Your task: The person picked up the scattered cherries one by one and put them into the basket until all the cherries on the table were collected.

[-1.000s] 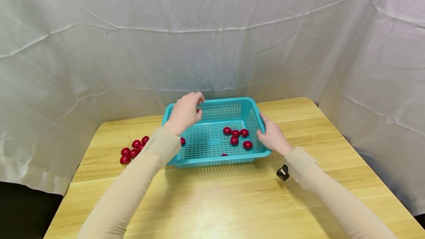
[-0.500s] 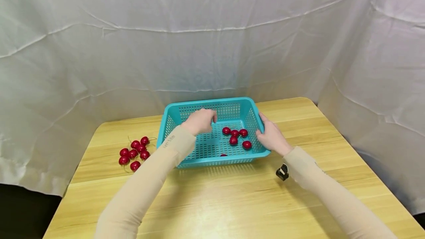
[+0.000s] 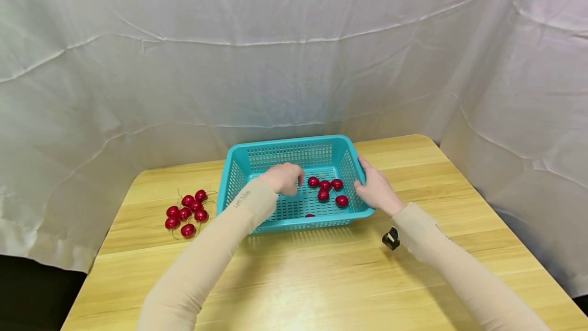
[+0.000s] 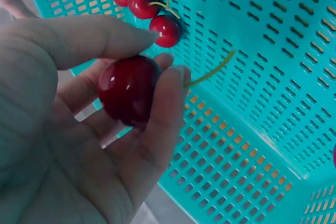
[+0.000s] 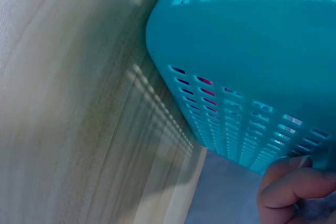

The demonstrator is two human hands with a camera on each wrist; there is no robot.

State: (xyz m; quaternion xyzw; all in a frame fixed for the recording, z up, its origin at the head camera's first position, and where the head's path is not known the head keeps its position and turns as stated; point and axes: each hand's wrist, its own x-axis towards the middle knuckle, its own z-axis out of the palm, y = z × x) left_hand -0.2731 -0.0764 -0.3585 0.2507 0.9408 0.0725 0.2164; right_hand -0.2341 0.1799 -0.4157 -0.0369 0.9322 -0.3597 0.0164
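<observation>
In the middle of the head view, the left hand (image 3: 284, 179) is over the blue basket (image 3: 285, 142). The left wrist view shows what it grips: a red cherry (image 4: 128, 88) pinched between thumb and fingers at center left, its green stem (image 4: 212, 71) pointing to the upper right. The right hand (image 3: 376, 188) grips the basket's right end — in the right wrist view its curled fingers appear at the lower right, against the basket's edge. Right of center in the head view, five loose cherries (image 3: 323, 195) lie together on the basket floor; another shows partly above the near rim. A pile of cherries (image 3: 185, 213) with stems sits on the wooden table (image 3: 321, 269), left of the basket. Pale cloth (image 3: 294, 65) hangs across the upper frame, and a small black object (image 3: 391, 239) is at the right sleeve's cuff.
</observation>
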